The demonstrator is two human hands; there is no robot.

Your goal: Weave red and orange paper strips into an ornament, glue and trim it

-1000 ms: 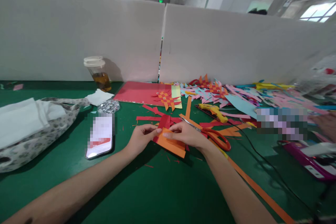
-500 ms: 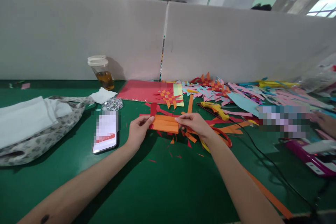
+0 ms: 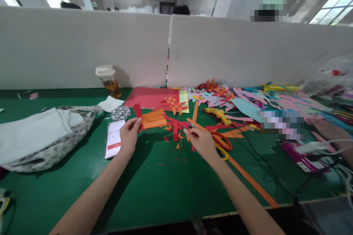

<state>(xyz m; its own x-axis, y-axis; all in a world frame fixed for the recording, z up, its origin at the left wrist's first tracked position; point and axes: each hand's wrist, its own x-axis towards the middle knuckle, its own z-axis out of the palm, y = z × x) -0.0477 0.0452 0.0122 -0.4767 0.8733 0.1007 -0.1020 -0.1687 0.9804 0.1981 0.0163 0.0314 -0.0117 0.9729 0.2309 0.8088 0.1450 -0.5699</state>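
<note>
In my left hand (image 3: 130,134), thumb and fingers pinch the left end of an orange paper piece (image 3: 153,119) with a red strip standing up at that end. The paper is held above the table, apart from the right hand. My right hand (image 3: 200,140) has its fingers curled low among red paper strips (image 3: 175,130) and orange scraps. What its fingertips grip, if anything, cannot be made out. Scissors with red and yellow handles (image 3: 224,143) lie partly beneath that hand, their blade tips poking out by the knuckles.
A phone (image 3: 113,143) lies beside my left wrist. Behind are a lidded cup (image 3: 109,80), red paper sheets (image 3: 149,97) and a woven paper fish (image 3: 174,103). To the right are a yellow glue gun (image 3: 219,115), cut strips, a purple power strip (image 3: 300,158) and another person's hand (image 3: 325,128).
My right hand has let go of the orange paper and moved down towards the scraps and scissors. My left hand has carried the paper left, and the view has shifted.
</note>
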